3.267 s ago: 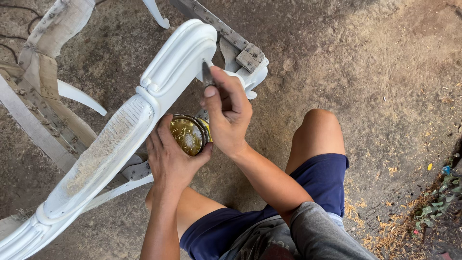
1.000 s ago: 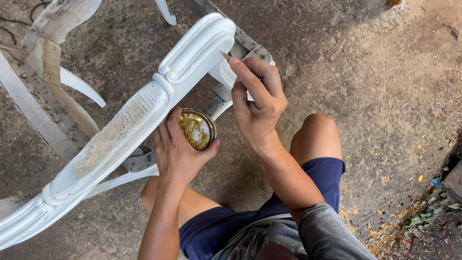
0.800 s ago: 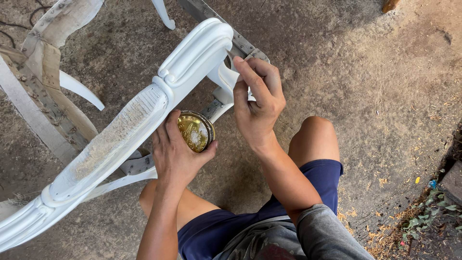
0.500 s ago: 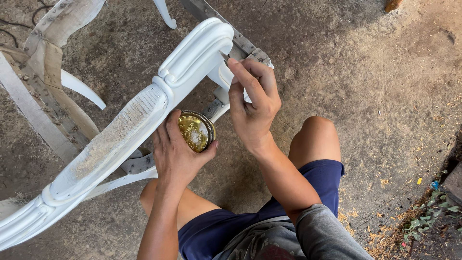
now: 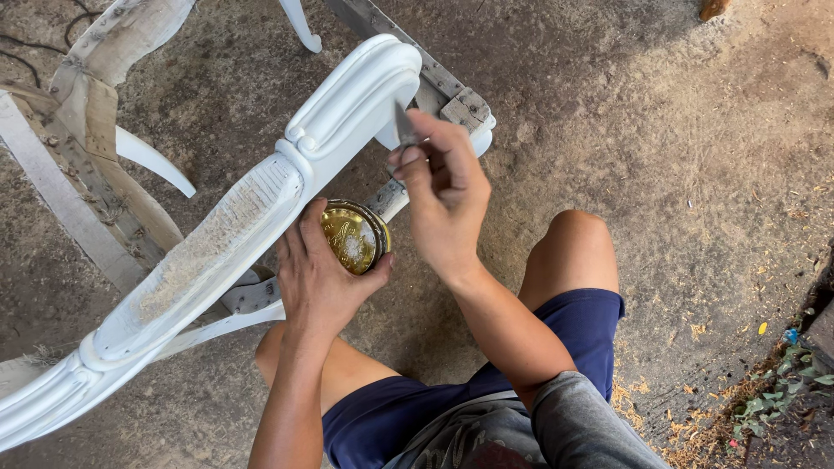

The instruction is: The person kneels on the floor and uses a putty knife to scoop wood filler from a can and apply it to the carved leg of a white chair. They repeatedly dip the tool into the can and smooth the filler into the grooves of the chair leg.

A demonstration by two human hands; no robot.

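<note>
A white-primed carved chair frame (image 5: pixel 261 195) lies on its side across the ground in front of me. My left hand (image 5: pixel 321 274) holds a small round tin (image 5: pixel 352 236) with a gold-coloured inside, just below the chair's white armrest. My right hand (image 5: pixel 443 195) pinches a thin grey blade-like tool (image 5: pixel 405 126), its tip pointing up beside the scrolled end of the armrest (image 5: pixel 365 87). I am crouched, with my bare knee (image 5: pixel 578 239) and blue shorts below.
Bare dirt ground lies all around. The chair's unpainted wooden seat rail (image 5: pixel 439 87) with staples runs toward the top. More of the frame and webbing (image 5: pixel 87 130) fills the left. Wood shavings and green leaves (image 5: pixel 764 391) lie at the lower right.
My right hand has drawn back from the underside of the armrest end and turned, so the thin tool now shows pointing up. The left hand keeps the tin in place.
</note>
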